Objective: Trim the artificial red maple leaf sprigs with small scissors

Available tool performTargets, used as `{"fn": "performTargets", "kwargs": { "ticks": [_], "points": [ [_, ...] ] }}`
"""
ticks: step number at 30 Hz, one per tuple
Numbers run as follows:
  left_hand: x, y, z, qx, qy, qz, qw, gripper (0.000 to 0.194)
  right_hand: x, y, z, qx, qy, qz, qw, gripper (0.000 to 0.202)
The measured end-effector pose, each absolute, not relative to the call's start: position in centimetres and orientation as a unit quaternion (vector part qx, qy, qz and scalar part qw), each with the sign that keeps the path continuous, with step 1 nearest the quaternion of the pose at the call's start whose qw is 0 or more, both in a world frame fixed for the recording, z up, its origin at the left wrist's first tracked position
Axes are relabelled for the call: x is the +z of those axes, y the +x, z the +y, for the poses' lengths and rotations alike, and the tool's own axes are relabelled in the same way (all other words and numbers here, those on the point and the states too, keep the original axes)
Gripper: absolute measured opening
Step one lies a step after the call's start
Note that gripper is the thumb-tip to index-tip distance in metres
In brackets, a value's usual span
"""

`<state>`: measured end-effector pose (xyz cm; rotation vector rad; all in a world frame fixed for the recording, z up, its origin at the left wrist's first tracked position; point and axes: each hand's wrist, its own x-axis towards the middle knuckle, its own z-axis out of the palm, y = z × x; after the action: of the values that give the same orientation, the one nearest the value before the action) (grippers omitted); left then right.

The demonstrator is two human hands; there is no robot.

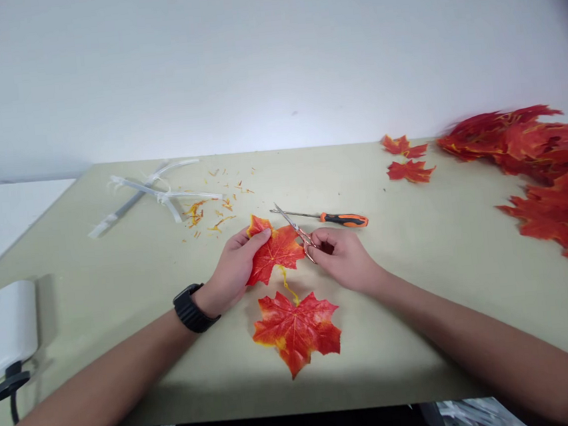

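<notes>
Thumb on top, my left hand [241,264] pinches a red and orange artificial maple leaf [278,248] above the table. From that leaf a thin yellow stem [286,281] runs down to a second maple leaf [298,329], which lies nearer the table's front edge. My right hand [343,255] has its fingers in the handles of small scissors [300,230], at the right edge of the held leaf. Their blades point up and left. Whether the blades touch the leaf I cannot tell. Just beyond lies a screwdriver [342,219] with an orange and black handle.
Yellow and orange scraps [219,222] are scattered beyond my left hand, beside whitish plastic strips [146,193]. A big heap of red leaves [549,147] covers the right side, near two small leaves [411,172]. A white device [6,327] with a cable stands at the left.
</notes>
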<state>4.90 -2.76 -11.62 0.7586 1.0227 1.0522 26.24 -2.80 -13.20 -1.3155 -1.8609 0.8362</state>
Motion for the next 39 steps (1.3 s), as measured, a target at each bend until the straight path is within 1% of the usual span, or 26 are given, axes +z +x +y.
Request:
{"fn": "performTargets", "kwargs": {
  "ticks": [7,12,19,22,26,29,33,36,39],
  "points": [
    [-12.1,4.7,-2.6,0.475,0.400,0.450,0.642,0.029,-13.1,26.4,-2.5,0.336,-0.519,-0.693,0.370,0.043],
    [-12.5,4.5,-2.5,0.462,0.446,0.414,0.645,0.029,-13.2,26.3,-2.5,0.422,-0.494,-0.630,0.425,0.040],
    [-12.9,4.3,-2.4,0.406,0.481,0.433,0.645,0.032,-13.3,26.3,-2.1,0.478,-0.471,-0.574,0.469,0.043],
    [-12.8,4.4,-2.4,0.415,0.478,0.442,0.636,0.032,-13.2,26.2,-2.2,0.469,-0.479,-0.564,0.482,0.045],
    [-12.7,4.4,-2.3,0.459,0.484,0.474,0.576,0.030,-12.6,25.8,-3.3,0.429,-0.457,-0.577,0.524,0.042],
    [-12.6,4.6,-2.4,0.459,0.493,0.478,0.564,0.030,-12.3,25.3,-4.2,0.454,-0.429,-0.603,0.496,0.041],
    [-12.6,4.8,-2.8,0.448,0.490,0.449,0.598,0.030,-12.2,24.7,-4.8,0.531,-0.415,-0.590,0.444,0.039],
    [-12.9,4.8,-2.9,0.441,0.470,0.430,0.632,0.028,-12.0,24.5,-4.9,0.568,-0.416,-0.559,0.439,0.040],
    [-13.2,4.6,-2.6,0.449,0.440,0.391,0.673,0.026,-11.8,24.6,-4.9,0.572,-0.434,-0.539,0.440,0.042]
  ]
}}
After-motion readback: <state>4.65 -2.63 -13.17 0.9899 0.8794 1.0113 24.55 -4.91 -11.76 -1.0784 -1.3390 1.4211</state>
